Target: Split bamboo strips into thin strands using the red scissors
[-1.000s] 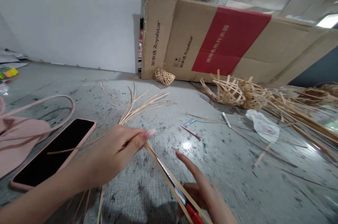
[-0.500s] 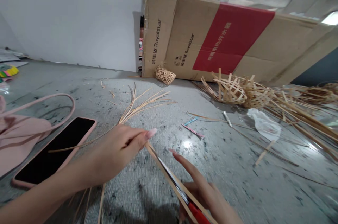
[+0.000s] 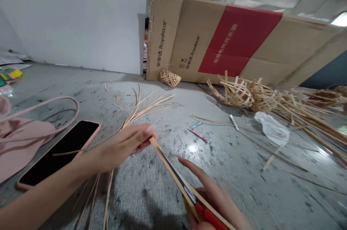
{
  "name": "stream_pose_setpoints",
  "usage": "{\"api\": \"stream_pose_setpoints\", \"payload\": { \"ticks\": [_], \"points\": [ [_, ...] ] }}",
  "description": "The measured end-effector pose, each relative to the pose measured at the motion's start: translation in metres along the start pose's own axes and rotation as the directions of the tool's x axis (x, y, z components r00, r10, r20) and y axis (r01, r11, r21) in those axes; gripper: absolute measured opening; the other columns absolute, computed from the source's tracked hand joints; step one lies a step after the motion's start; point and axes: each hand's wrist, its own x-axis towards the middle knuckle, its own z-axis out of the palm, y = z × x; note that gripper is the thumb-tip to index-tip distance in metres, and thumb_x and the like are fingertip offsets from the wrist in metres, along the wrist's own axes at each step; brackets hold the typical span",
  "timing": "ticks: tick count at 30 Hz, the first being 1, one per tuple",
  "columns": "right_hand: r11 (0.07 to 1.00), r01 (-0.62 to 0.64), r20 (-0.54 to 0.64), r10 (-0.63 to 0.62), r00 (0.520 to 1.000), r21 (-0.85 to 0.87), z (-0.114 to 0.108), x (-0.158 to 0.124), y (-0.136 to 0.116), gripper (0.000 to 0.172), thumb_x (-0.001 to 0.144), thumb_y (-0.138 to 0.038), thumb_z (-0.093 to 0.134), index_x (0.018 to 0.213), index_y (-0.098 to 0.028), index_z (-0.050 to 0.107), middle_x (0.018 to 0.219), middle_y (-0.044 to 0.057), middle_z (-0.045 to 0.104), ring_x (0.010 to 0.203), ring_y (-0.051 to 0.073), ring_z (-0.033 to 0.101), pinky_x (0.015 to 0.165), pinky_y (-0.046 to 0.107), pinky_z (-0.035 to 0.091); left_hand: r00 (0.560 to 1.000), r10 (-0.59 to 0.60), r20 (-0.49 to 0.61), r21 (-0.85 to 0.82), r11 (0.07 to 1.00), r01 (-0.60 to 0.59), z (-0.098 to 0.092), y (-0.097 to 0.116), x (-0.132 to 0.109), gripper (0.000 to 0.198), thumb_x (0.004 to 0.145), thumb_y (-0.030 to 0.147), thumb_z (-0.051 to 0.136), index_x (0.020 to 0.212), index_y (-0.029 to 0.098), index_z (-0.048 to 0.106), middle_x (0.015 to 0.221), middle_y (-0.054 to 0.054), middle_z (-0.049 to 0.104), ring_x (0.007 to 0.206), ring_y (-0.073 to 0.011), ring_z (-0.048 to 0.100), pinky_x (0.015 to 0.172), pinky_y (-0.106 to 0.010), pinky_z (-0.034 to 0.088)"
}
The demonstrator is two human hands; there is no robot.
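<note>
My left hand pinches the end of a flat tan strip between thumb and fingers. Scissors with red handles are in my right hand, whose index finger is stretched out along them. The metal blades lie lengthwise within the strip, which runs in two parts on either side of them near the handles. Thin strips fan out on the table behind my left hand, and more hang below its wrist.
A phone and a pink bag lie at the left. A small woven piece rests against the cardboard box. Woven pieces, long strips and a crumpled white wrapper lie at the right.
My left hand has turned slightly and its fingers have shifted on the strip's end. The scissors and my right hand have moved a little down and right.
</note>
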Motion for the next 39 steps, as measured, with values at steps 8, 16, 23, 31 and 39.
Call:
{"api": "stream_pose_setpoints", "payload": {
  "ticks": [8, 16, 23, 31, 39],
  "points": [
    [0.996, -0.062, 0.145, 0.053, 0.988, 0.060, -0.013, 0.002, 0.015, 0.099, 0.071, -0.081, 0.059, 0.150, -0.026, 0.035, 0.083, 0.004, 0.066, 0.076, 0.027, 0.064, 0.078, 0.037, 0.053, 0.972, 0.188, 0.143, -0.116, 0.978, -0.172, -0.010, -0.021, 0.008, 0.013, 0.073, 0.036, 0.079, 0.086, 0.036, 0.078, 0.083, 0.004, 0.053, 0.079, -0.0127, 0.050, 0.078, -0.027, 0.038],
    [0.997, -0.058, 0.118, 0.051, 0.992, 0.053, -0.010, 0.002, 0.002, 0.099, 0.072, -0.081, 0.058, 0.148, -0.021, 0.037, 0.090, 0.009, 0.069, 0.089, 0.030, 0.065, 0.081, 0.040, 0.053, 0.959, 0.270, 0.089, 0.008, 0.962, -0.271, -0.005, -0.012, 0.005, 0.013, 0.074, 0.030, 0.079, 0.086, 0.031, 0.078, 0.073, 0.003, 0.062, 0.067, -0.0114, 0.051, 0.070, -0.026, 0.041],
    [0.991, -0.099, 0.066, 0.094, 0.993, 0.091, 0.011, 0.010, 0.014, 0.107, 0.070, -0.087, 0.050, 0.151, -0.019, 0.029, 0.071, 0.004, 0.065, 0.060, 0.022, 0.063, 0.057, 0.032, 0.051, 0.953, 0.282, 0.108, 0.027, 0.958, -0.286, 0.005, -0.008, 0.004, 0.015, 0.069, 0.024, 0.083, 0.083, 0.027, 0.079, 0.066, 0.003, 0.065, 0.069, -0.0130, 0.053, 0.072, -0.027, 0.041],
    [0.997, -0.050, 0.218, 0.037, 0.975, 0.055, 0.001, 0.019, 0.015, 0.107, 0.071, -0.080, 0.060, 0.151, -0.017, 0.027, 0.064, -0.001, 0.060, 0.052, 0.016, 0.051, 0.049, 0.026, 0.043, 0.959, 0.267, 0.095, 0.011, 0.963, -0.269, 0.008, -0.010, 0.006, 0.015, 0.066, 0.019, 0.084, 0.078, 0.023, 0.078, 0.064, 0.004, 0.063, 0.067, -0.0119, 0.052, 0.068, -0.026, 0.039],
    [0.999, 0.005, 0.096, -0.008, 0.995, 0.036, 0.014, 0.009, 0.035, 0.102, 0.074, -0.066, 0.071, 0.151, -0.017, 0.027, 0.055, -0.006, 0.054, 0.044, 0.012, 0.043, 0.042, 0.022, 0.031, 0.970, 0.228, 0.081, -0.038, 0.973, -0.226, 0.008, -0.014, 0.005, 0.015, 0.065, 0.020, 0.085, 0.077, 0.023, 0.077, 0.067, 0.004, 0.063, 0.069, -0.0124, 0.053, 0.070, -0.027, 0.040]
  ]
}}
